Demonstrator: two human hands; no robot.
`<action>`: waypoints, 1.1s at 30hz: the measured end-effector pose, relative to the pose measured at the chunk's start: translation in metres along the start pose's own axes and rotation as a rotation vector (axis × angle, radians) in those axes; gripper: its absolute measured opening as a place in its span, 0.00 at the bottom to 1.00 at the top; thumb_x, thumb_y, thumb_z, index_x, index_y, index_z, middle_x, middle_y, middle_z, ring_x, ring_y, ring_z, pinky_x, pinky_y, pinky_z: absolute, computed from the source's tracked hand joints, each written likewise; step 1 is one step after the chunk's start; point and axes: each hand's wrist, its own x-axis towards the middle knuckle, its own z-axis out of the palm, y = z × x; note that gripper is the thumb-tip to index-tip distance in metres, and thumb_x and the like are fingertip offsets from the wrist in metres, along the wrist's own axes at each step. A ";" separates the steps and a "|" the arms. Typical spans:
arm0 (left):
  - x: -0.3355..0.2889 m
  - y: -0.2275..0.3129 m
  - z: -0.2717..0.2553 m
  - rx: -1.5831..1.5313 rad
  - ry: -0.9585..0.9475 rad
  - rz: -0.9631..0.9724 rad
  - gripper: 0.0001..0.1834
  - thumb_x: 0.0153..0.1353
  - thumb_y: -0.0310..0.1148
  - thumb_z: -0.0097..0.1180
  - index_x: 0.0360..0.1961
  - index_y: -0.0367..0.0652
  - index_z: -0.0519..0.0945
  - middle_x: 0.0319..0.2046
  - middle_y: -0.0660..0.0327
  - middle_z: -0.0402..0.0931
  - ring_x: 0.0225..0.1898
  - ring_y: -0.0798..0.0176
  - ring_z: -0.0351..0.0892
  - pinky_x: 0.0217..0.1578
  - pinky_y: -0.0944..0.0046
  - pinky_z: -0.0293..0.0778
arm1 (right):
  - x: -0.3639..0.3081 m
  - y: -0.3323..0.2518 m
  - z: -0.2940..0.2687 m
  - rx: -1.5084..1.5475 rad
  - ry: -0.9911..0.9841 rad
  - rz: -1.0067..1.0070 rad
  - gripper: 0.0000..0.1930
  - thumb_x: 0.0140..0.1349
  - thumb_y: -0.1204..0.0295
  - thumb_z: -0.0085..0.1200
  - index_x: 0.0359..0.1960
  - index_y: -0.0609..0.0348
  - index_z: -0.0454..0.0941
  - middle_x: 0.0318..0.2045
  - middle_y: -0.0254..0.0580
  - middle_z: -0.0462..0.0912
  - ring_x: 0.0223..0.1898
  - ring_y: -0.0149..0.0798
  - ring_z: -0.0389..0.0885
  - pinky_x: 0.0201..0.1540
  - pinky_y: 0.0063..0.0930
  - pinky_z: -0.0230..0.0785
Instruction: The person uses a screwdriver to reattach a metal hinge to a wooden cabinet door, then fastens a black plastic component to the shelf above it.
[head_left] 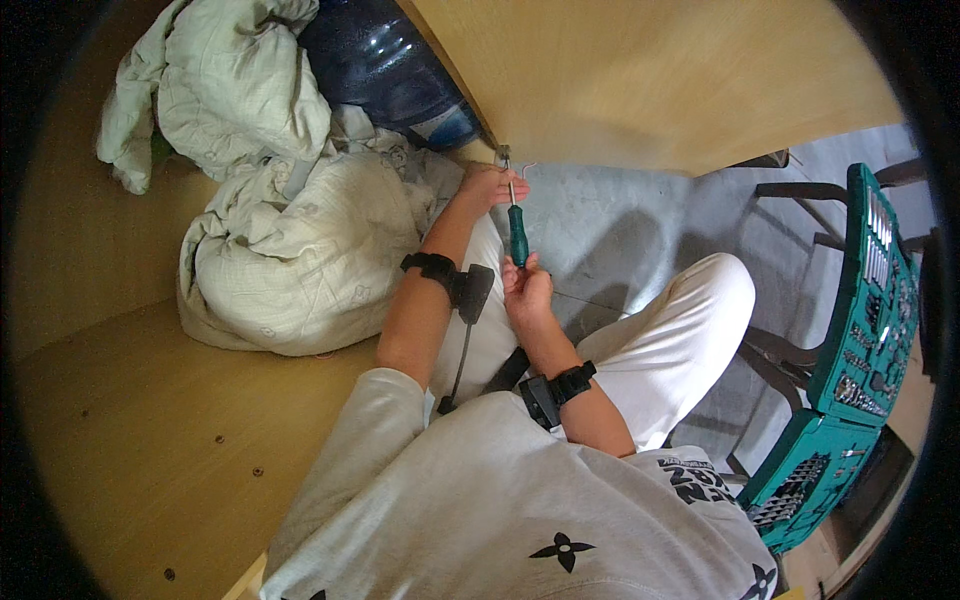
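Screwdriver (518, 240): running between both hands, pointing its tip at the metal fitting (503, 152) by the wooden panel's (680, 80) lower corner.
Right hand (530, 288): clamping fingers and thumb on the green handle's butt end.
Left hand (486, 186): extending fingers at the shaft; not showing clearly whether pinching it.
Tool case (838, 310): lying open at far right, holding rows of metal pieces.
Pale bedding (300, 250): bunching up at left, beside a big blue bottle (385, 65).

Green-handled screwdriver (517, 232), apparently at hinge (504, 154)
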 end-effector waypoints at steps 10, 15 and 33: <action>-0.008 0.000 0.004 0.034 0.106 -0.022 0.12 0.64 0.28 0.42 0.45 0.29 0.68 0.43 0.42 0.74 0.44 0.45 0.77 0.47 0.52 0.76 | -0.020 0.000 0.021 -0.057 0.111 -0.045 0.10 0.62 0.72 0.48 0.39 0.68 0.69 0.30 0.46 0.74 0.29 0.35 0.75 0.27 0.18 0.67; -0.008 0.004 -0.012 -0.143 -0.176 0.060 0.12 0.63 0.28 0.42 0.44 0.30 0.68 0.42 0.43 0.74 0.43 0.44 0.77 0.45 0.50 0.76 | 0.002 -0.009 -0.005 0.293 -0.344 0.338 0.09 0.62 0.74 0.49 0.39 0.69 0.70 0.30 0.42 0.75 0.30 0.38 0.77 0.33 0.21 0.73; -0.005 -0.005 -0.018 -0.103 -0.047 0.035 0.12 0.63 0.27 0.44 0.43 0.26 0.69 0.39 0.43 0.74 0.41 0.46 0.78 0.46 0.50 0.75 | -0.022 -0.020 0.051 -0.829 -0.141 -0.223 0.13 0.63 0.65 0.48 0.39 0.64 0.71 0.29 0.41 0.76 0.28 0.38 0.74 0.29 0.22 0.70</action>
